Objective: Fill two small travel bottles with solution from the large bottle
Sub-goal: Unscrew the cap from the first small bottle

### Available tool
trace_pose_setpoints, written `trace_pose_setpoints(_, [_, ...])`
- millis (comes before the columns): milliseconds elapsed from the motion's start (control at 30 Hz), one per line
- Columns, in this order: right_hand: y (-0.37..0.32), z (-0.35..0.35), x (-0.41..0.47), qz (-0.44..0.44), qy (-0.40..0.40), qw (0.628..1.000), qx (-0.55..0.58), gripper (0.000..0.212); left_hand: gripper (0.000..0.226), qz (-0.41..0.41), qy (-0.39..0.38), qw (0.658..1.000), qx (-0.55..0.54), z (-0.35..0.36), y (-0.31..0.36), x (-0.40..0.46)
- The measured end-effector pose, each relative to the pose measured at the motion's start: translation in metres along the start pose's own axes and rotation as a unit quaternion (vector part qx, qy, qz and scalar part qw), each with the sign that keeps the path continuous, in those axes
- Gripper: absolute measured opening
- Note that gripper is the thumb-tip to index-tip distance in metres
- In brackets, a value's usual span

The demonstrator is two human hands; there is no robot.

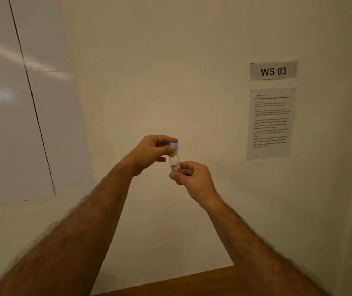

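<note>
Here, one travel bottle, two hands.

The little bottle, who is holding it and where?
Both hands hold the small bottle: the left hand pinches its blue cap, and the right hand grips its lower body.

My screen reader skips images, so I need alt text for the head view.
Two bare hands hold a small bottle upright before a pale wall: the left hand pinches its blue cap, the right hand grips its base. A "WS 03" sign hangs right.

Small clear travel bottle, blue-capped, held upright
</note>
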State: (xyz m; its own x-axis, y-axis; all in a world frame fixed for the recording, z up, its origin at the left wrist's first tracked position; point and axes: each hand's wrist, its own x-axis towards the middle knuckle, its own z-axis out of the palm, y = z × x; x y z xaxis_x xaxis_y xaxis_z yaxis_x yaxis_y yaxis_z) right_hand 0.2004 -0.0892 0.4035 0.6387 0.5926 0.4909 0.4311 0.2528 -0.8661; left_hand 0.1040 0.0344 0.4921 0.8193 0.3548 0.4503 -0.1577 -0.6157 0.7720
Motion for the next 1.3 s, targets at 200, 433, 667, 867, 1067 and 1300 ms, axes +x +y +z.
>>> trace_pose_setpoints(200, [0.005,0.0,-0.003,0.002,-0.007,1.0,0.006,0.027,0.013,-0.008,0.028,0.999,0.024,0.004,-0.003,0.001])
trace_pose_setpoints(433, [0.013,-0.002,-0.006,0.002,-0.009,1.0,0.004,0.027,0.009,-0.038,0.052,0.998,-0.024,0.009,-0.011,-0.002])
trace_pose_setpoints(667, [0.023,-0.005,-0.011,0.012,-0.009,1.0,-0.002,0.029,0.016,-0.09,0.049,0.979,-0.176,0.017,-0.024,-0.006])
trace_pose_setpoints(867, [0.038,-0.01,-0.015,0.026,0.003,1.0,-0.006,0.034,0.017,-0.108,0.082,0.95,-0.282,0.028,-0.043,-0.016])
trace_pose_setpoints(1067, [0.062,-0.022,-0.023,0.057,0.023,0.998,-0.009,0.035,0.014,-0.149,0.115,0.929,-0.317,0.053,-0.078,-0.039])
trace_pose_setpoints(1300, [0.1,-0.032,-0.046,0.095,0.021,0.994,-0.039,0.029,0.017,-0.17,0.132,0.907,-0.361,0.099,-0.125,-0.079])
